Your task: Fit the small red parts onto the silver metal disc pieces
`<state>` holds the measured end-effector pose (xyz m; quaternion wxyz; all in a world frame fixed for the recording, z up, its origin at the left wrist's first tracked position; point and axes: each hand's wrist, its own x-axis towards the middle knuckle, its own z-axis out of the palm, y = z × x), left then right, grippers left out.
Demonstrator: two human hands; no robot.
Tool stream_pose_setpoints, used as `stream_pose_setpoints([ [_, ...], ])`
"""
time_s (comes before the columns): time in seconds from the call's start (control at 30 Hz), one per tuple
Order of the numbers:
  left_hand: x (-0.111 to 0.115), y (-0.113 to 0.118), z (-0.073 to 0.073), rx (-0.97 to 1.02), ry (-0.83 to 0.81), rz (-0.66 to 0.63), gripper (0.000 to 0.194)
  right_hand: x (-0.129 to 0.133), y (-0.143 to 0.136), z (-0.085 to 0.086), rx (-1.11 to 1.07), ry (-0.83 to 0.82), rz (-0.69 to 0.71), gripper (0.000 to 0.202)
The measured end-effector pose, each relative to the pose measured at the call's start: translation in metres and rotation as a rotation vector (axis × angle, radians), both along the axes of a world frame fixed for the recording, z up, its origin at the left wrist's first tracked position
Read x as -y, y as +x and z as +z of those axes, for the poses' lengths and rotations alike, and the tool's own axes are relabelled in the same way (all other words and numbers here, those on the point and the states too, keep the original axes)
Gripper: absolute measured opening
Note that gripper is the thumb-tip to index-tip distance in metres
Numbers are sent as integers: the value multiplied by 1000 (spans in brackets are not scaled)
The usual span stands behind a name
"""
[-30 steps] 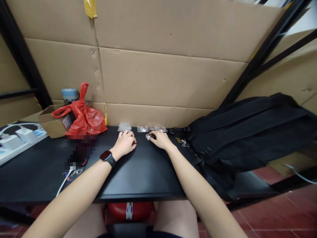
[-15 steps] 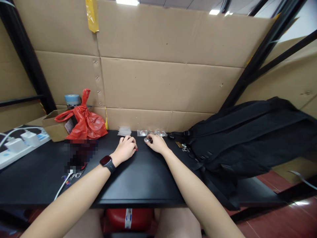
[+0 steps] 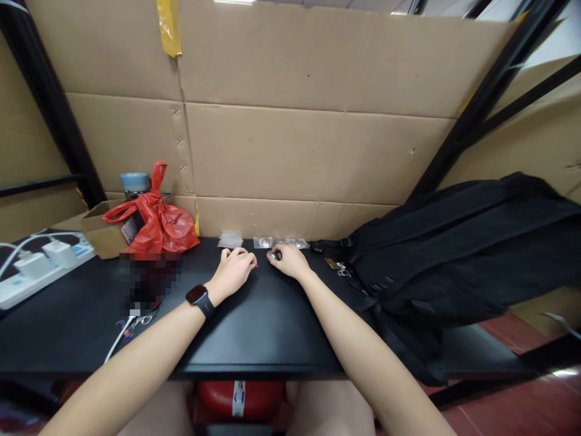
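My right hand [image 3: 292, 261] is closed around a small round shiny object [image 3: 273, 255], metallic with a dark part, just above the black tabletop or resting on it. The fingers hide much of it, so its kind is unclear. My left hand [image 3: 233, 270], with a dark smartwatch [image 3: 196, 295] on the wrist, rests palm down beside it. Its fingers are loosely bent and a little apart, and I see nothing in them. Beyond the hands lie clear packets [image 3: 263, 243] with small round items inside and a stack of clear plastic bags [image 3: 231, 239].
A black backpack [image 3: 481, 242] fills the right side, with keys [image 3: 344, 270] near its strap. At the left are a red plastic bag [image 3: 166, 224], a cardboard box [image 3: 106, 233], a blue-lidded container [image 3: 135, 181] and a white power strip [image 3: 18, 293]. Cardboard walls [image 3: 290, 151] enclose the back.
My left hand has shifted slightly right, closer to my right hand, and its fingers look more bent. My right hand keeps its hold on the round object. The view has tilted a little.
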<state>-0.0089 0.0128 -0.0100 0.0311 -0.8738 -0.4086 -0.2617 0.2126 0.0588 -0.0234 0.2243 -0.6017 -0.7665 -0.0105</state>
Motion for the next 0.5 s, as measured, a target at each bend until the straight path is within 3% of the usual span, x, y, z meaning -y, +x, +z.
stream_pose_setpoints([
  [0.37,1,-5,4,191,-111,38,14,-6,5,-3,-195,39,41,13],
  [0.5,3,-7,12,287,-127,70,8,1,7,3,-339,115,131,15],
])
